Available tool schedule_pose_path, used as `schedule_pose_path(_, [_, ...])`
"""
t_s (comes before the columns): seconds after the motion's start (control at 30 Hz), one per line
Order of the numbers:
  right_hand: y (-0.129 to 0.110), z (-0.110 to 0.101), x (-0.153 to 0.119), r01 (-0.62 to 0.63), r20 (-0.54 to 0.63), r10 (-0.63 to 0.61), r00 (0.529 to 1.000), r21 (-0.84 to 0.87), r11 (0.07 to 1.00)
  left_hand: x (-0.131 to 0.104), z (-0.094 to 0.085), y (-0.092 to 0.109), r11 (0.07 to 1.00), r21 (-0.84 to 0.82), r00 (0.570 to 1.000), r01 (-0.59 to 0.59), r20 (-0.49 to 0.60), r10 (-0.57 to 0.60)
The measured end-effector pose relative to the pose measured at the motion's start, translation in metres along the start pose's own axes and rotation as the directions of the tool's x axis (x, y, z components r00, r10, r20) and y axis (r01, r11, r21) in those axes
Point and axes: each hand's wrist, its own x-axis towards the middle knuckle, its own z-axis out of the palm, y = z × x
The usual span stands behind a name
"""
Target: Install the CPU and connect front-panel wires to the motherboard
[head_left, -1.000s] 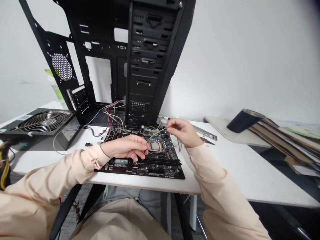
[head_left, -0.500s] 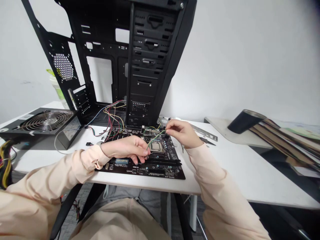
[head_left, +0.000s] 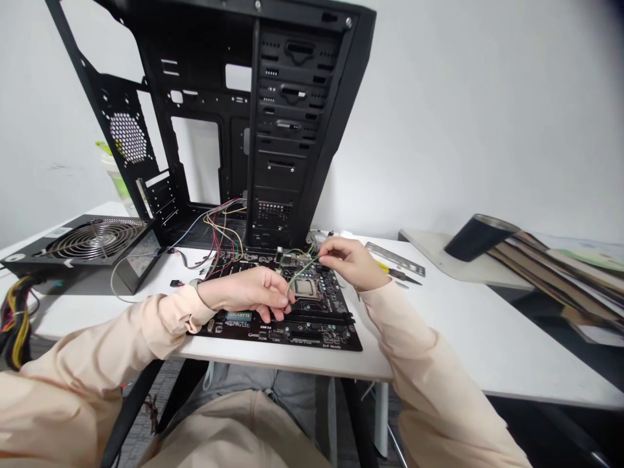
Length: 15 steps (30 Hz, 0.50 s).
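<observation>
Between my two hands runs a thin green wire (head_left: 303, 270), bowed above the motherboard (head_left: 312, 344). My left hand (head_left: 260, 292) pinches one end of it, above the board's left middle; the tip inside the fingers is hard to make out. My right hand (head_left: 348, 260) is closed on the wire's other part near the board's upper right corner. Below the wire shows the processor (head_left: 306, 288) in its socket. More thin coloured wires (head_left: 221, 227) come out of the black computer case (head_left: 297, 182) behind the board.
A power supply (head_left: 136, 263) with a fan grille stands at the left, its cable bundle (head_left: 19, 325) hanging over the edge. Right of the board lie pliers (head_left: 402, 274) and a metal plate (head_left: 396, 259). A dark cup (head_left: 480, 237) lies tilted by stacked cardboard (head_left: 541, 279).
My right hand has shifted slightly left, and the green wire sags more between the hands. The pliers' yellow handle now shows more. The view has tilted a little.
</observation>
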Motion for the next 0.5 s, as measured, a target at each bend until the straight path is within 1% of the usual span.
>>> schedule_pose_path(0.13, [0.0009,0.0007,0.0006,0.022,0.0,-0.022,1.0,-0.009,1.0,0.0004,-0.0008,-0.0026,1.0,-0.027,1.0,0.002,-0.001,-0.002])
schedule_pose_path(0.33, [0.0009,0.0021,0.0011,0.11,-0.05,-0.114,0.992,-0.082,0.991,0.0013,-0.0035,-0.0037,0.996,-0.086,1.0,0.017,0.013,-0.016])
schedule_pose_path(0.5, [-0.0013,0.0051,-0.0003,0.137,-0.045,-0.144,0.989,-0.128,0.982,0.0012,-0.0022,-0.0032,0.998,-0.062,0.999,0.031,0.02,-0.03])
